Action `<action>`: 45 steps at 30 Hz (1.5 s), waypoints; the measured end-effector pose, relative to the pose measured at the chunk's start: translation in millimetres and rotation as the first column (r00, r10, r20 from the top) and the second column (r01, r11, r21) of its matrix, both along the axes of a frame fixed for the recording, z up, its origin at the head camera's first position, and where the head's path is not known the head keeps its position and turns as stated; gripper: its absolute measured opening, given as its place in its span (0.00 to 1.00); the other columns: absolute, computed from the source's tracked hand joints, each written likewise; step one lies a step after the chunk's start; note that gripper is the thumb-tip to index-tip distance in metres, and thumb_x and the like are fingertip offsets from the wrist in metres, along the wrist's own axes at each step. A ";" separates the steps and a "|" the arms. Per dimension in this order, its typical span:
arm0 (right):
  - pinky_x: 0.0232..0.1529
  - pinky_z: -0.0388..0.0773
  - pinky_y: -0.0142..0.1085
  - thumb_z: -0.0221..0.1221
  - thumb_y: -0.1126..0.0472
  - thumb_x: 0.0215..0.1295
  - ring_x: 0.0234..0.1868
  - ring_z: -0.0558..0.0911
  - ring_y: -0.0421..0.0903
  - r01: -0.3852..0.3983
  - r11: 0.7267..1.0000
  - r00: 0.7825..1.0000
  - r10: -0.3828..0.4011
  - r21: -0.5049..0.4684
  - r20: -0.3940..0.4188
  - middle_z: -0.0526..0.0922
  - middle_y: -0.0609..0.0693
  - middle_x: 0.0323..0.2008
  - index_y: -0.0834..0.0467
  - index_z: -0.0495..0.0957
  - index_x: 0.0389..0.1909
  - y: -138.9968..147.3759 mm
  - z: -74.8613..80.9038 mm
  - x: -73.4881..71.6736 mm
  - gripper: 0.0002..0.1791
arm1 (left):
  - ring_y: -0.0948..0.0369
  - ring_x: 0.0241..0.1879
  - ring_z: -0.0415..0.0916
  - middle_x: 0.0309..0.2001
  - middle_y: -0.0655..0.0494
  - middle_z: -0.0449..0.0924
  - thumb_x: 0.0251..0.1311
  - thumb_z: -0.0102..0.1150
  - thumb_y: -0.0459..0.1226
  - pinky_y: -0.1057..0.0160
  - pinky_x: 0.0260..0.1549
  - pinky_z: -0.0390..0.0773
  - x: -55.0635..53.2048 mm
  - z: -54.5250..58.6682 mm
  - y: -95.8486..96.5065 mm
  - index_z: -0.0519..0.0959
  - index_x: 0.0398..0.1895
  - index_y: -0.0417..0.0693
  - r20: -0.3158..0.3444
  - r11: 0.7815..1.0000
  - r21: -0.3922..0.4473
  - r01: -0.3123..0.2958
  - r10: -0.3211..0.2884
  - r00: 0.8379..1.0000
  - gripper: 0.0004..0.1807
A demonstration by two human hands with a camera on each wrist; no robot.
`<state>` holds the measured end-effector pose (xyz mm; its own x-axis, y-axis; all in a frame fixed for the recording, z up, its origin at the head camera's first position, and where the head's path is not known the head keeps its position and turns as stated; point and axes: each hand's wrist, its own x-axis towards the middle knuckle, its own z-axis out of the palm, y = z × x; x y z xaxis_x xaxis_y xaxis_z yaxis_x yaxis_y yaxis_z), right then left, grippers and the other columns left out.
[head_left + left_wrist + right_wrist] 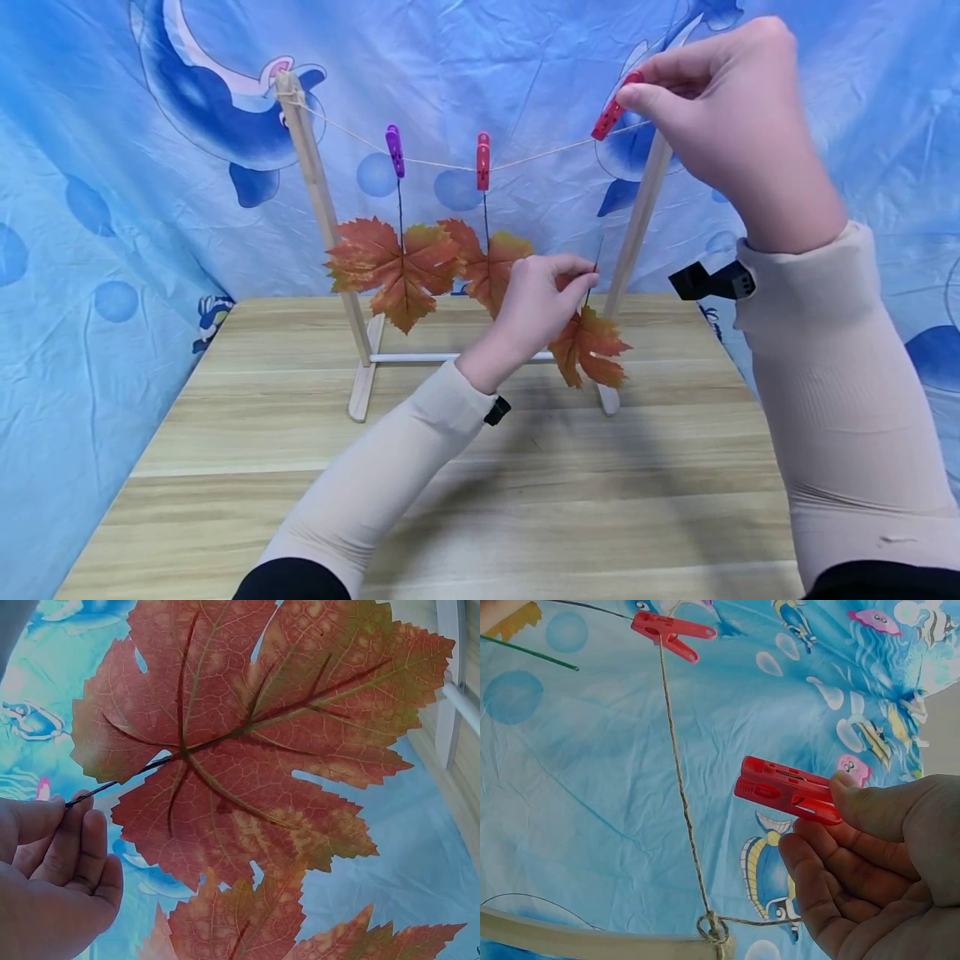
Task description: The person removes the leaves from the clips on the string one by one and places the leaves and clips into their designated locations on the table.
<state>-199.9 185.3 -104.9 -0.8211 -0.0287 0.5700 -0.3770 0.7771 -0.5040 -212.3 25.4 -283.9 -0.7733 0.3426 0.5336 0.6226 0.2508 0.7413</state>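
My left hand (536, 300) pinches the thin stem of an orange maple-like leaf (590, 346), which hangs below the fingers at the right of the frame. Seen from the left wrist, the leaf (247, 735) spreads wide with dark veins. Higher up, my right hand (742, 125) holds a red clothespin (617, 107) between thumb and fingers, near the right end of the string (547, 153). The right wrist view shows this clothespin (787, 791) apart from the string (676, 765). Whether its jaws are parted is hard to tell.
A purple clothespin (395, 152) and a red clothespin (483, 161) each hold a leaf on the string. Two wooden posts, left (318, 192) and right (637, 221), carry it, joined low by a white rod (412, 357). The stand rests on a wooden table (600, 517).
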 end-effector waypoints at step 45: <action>0.31 0.76 0.33 0.71 0.46 0.62 0.37 0.85 0.40 -0.139 0.989 0.985 0.143 -0.050 0.092 0.87 0.43 0.35 0.53 0.88 0.43 15.6 -106.2 42.0 0.16 | 0.67 0.20 0.73 0.37 0.60 0.88 0.65 0.68 0.33 0.64 0.21 0.74 60.9 -24.4 -41.9 0.90 0.42 0.44 0.038 0.998 -0.020 0.055 -0.054 0.998 0.05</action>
